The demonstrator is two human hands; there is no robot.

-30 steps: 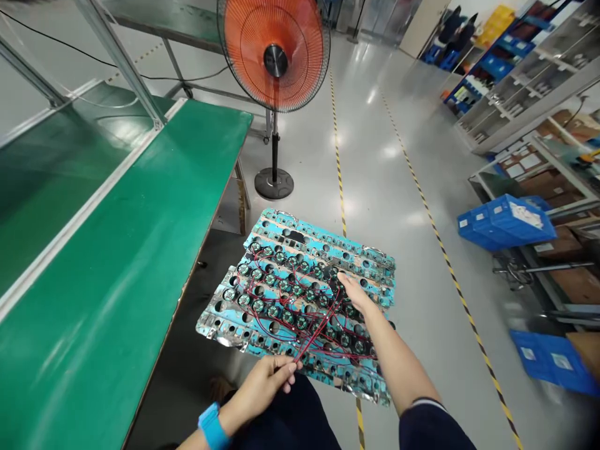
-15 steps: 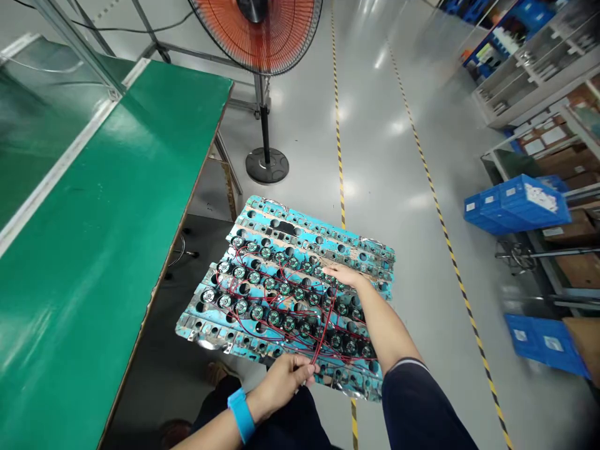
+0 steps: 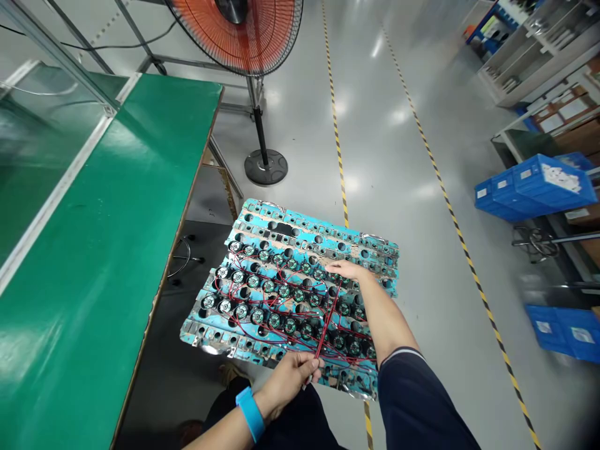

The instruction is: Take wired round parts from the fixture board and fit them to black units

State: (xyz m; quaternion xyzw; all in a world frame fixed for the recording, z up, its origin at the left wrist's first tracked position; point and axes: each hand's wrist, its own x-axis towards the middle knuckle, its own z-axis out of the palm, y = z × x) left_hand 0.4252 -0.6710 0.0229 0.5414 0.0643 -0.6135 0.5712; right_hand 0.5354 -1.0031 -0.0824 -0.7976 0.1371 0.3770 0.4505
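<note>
- Blue paint is showing, worn and patchy, on the panel (image 3: pixel 307 234), which is tilting across the view in front of the person, above the floor (image 3: pixel 384 206); what is bearing its weight, I cannot tell.
- 3 rows of small round parts (image 3: pixel 257 317) are sitting on it, with thin red wires (image 3: pixel 325 331) looping between them.
- Left hand (image 3: pixel 293 378): thumb and forefinger are pinching a bundle of the wires at the panel's near edge.
- Right hand (image 3: pixel 347 270): fingers are reaching out, fairly straight and close together, over the round parts near the bundle's far end; whether the tips are gripping anything, I cannot tell.
- Handling, as I am judging it: a light, firm pinch is suiting such thin wires; a hard tug could be straining their joints, and loose loops could be snagging on neighbouring parts.
- The green table (image 3: pixel 140 175) is standing to the left, its worn edge running beside the panel but apart from it.
- Beyond, an orange fan (image 3: pixel 262 44) is standing on a round black base (image 3: pixel 265 167).
- 2 striped tape lines (image 3: pixel 335 125) are crossing the shiny grey floor; blue bins (image 3: pixel 529 197) are sitting at the right.
</note>
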